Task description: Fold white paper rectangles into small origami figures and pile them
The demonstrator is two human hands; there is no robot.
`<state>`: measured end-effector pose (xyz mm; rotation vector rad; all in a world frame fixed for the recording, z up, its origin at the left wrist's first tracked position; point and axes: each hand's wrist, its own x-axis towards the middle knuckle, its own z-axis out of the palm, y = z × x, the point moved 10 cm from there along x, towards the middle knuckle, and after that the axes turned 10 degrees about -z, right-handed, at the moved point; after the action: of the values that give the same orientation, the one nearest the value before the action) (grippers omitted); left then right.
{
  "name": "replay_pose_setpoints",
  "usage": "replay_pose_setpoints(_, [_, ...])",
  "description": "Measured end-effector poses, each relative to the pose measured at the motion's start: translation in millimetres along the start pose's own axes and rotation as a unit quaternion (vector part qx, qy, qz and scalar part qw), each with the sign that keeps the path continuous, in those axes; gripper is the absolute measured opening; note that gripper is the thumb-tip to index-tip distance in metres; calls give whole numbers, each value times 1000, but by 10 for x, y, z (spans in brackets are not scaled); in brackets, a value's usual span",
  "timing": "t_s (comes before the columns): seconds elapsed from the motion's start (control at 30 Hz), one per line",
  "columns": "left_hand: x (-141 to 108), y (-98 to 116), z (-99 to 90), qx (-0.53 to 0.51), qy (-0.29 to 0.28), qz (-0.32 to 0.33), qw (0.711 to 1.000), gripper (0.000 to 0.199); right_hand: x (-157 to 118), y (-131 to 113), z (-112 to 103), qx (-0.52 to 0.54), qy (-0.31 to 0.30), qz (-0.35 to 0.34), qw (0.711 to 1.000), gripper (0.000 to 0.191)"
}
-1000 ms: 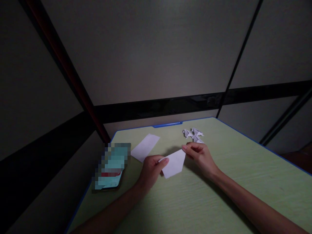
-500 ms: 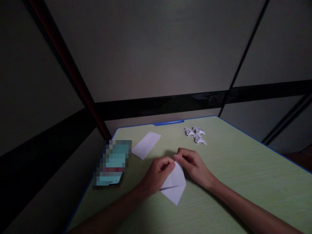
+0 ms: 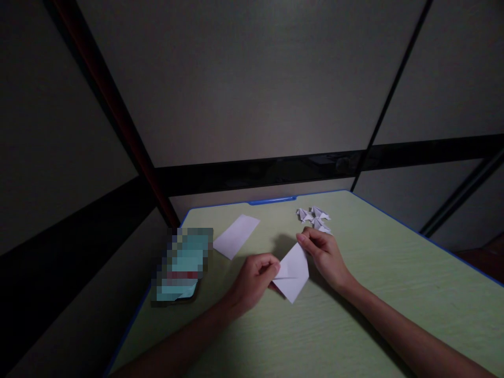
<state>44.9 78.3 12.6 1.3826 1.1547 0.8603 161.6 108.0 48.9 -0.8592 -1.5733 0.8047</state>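
Paper (image 3: 294, 269), lower centre of frame, creased; left hand (image 3: 254, 279) gripping its left side, right hand (image 3: 326, 258) pinching its top corner; hands newly drawn apart, folding seemingly unfinished.

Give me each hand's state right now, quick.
Left hand: closed, pinching the left side of the folded white paper between thumb and fingers.
Right hand: closed, pinching the same paper's upper corner.
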Motion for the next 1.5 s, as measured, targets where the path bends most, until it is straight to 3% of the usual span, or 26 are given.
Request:
replay_pose_setpoints(0.4, [33,-103,16,-33,-26,-24,999,18,49,112,-212,4,65,-3,998,32])
replay_pose_setpoints(0.63, [21,-76,-52,-78,3,-27,997,22,35,123,-265,12,101,6,995,33])
replay_pose_setpoints(0.77, [23,-56,-102,-65,30,-20,997,22,5,114,-185,28,89,27,995,31])
replay_pose_setpoints(0.97, [58,-64,-317,-26,126,6,992,22,-1,108,-46,15,24,28,999,26])
replay_pose_setpoints(1.1, [36,-20,-404,15,168,23,985,26,-3,-24,157,-86,-102,-31,991,20])
replay_pose_setpoints(1.27, [23,35,-256,95,127,32,987,28,-153,-197,472,-139,-238,-103,956,19])
replay_pose_setpoints(1.4, [20,40,-137,128,89,40,987,29,-230,-231,566,-150,-270,-117,944,18])
replay_pose_setpoints(1.5, [11,61,-166,133,99,48,985,31,-220,-236,567,-150,-270,-118,944,18])
